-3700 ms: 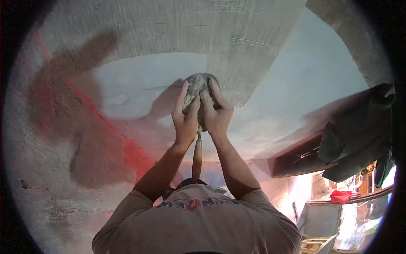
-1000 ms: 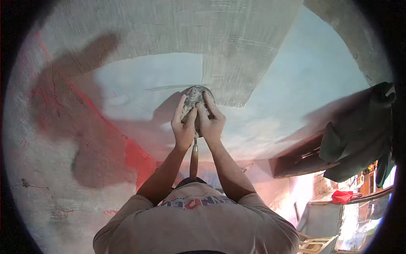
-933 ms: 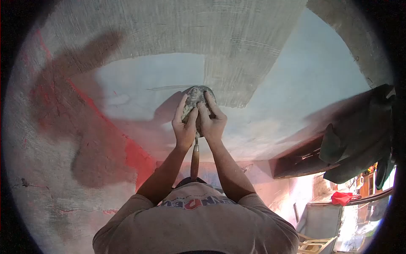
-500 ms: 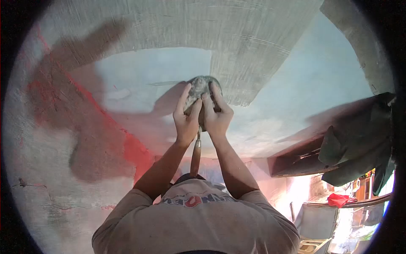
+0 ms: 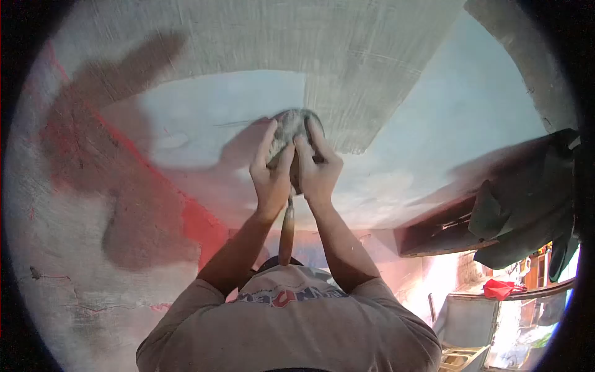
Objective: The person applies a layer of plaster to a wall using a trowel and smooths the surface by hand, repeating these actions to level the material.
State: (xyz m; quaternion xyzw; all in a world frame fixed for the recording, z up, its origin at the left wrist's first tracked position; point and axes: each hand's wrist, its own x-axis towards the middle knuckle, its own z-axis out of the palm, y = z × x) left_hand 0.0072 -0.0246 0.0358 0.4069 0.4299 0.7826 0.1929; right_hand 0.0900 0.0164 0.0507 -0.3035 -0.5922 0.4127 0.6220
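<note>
Both my hands grip the sides of a trowel's dark, rounded blade smeared with wet grey mortar. My left hand point(image 5: 269, 177) holds the left edge, and my right hand point(image 5: 320, 170) holds the right one, thumbs close together over the middle. From the lower end of the trowel point(image 5: 287, 235), a worn wooden handle points down toward my chest, free of both hands. Grey mortar point(image 5: 289, 127) shows between my fingers. How the fingertips sit behind the blade is hidden.
Beyond my hands is a pale blue surface point(image 5: 204, 118) partly coated with combed grey plaster point(image 5: 372, 80). Red-stained wall point(image 5: 204, 229) lies left. Dark cloth point(image 5: 520, 211) hangs at right, above a red cloth point(image 5: 499, 289) and a chair point(image 5: 462, 358).
Both hands and the trowel stay nearly in place, shifting very slightly left and down. The handle's lower end sits slightly lower. The grip looks the same.
</note>
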